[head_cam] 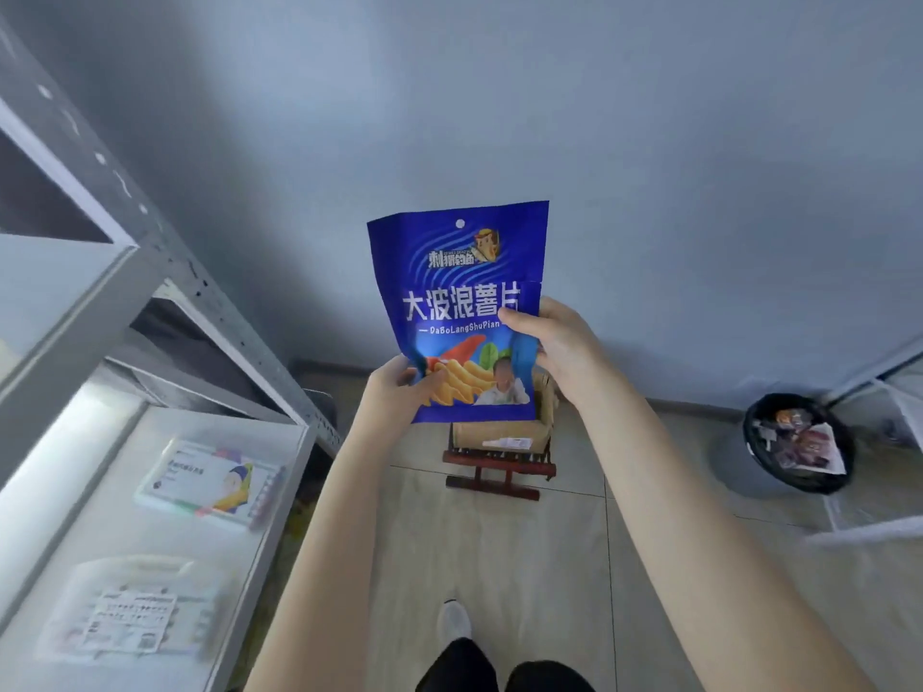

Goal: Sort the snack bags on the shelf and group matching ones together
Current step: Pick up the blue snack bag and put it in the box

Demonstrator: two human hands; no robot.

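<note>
I hold a blue chip bag (457, 277) with white Chinese lettering upright in front of me, above the floor. My left hand (394, 387) pinches its lower left corner. My right hand (554, 342) grips its right edge, thumb across the front. A second blue bag edge seems to show behind it on the right. The grey metal shelf (165, 272) stands to my left. On its white lower board lie a white packet with a cartoon figure (212, 484) and a white packet with a printed label (132, 611).
A small dark red wooden stool (499, 467) carrying a cardboard box (499, 434) stands on the tiled floor by the wall, behind the bag. A black bin (794, 442) with wrappers sits to the right beside another white rack (879, 382). My shoe (454, 621) shows below.
</note>
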